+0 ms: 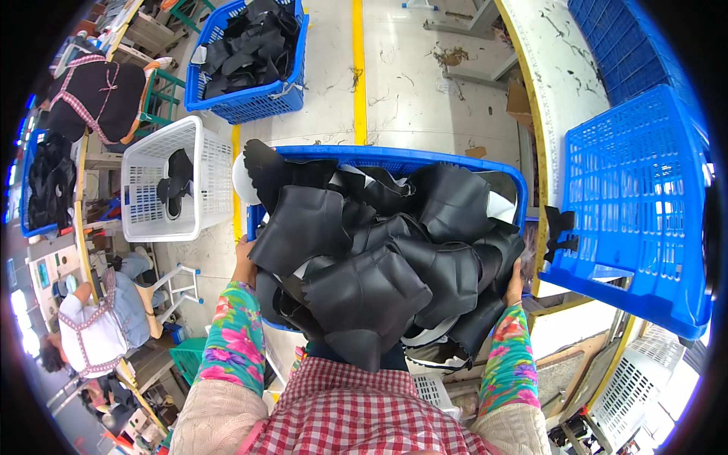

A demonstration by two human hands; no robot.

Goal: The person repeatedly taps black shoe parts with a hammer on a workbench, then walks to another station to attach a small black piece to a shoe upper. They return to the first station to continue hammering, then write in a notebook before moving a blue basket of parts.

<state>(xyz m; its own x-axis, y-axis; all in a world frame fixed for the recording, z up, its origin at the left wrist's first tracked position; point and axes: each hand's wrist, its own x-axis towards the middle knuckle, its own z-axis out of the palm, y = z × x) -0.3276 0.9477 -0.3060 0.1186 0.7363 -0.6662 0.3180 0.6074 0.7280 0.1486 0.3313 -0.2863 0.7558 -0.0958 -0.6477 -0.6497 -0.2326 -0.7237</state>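
A blue plastic basket (497, 168) is in front of my body, heaped with black leather shoe-upper pieces (368, 287). Some pieces have zigzag edges and pale linings, and they hang over the near rim. My left hand (244, 262) is closed at the basket's left side, its fingers partly hidden. On the opposite side my right hand (516, 284) grips the basket beside the heap, with most fingers out of sight. A shoe with a pale sole (436, 353) shows under the pieces near my waist.
Ahead on the floor stands another blue basket (292, 95) of black pieces, left of a yellow line (359, 76). A white basket (199, 178) stands to the left. An upright blue crate (629, 189) rests on the right-hand table. People sit at benches on the left.
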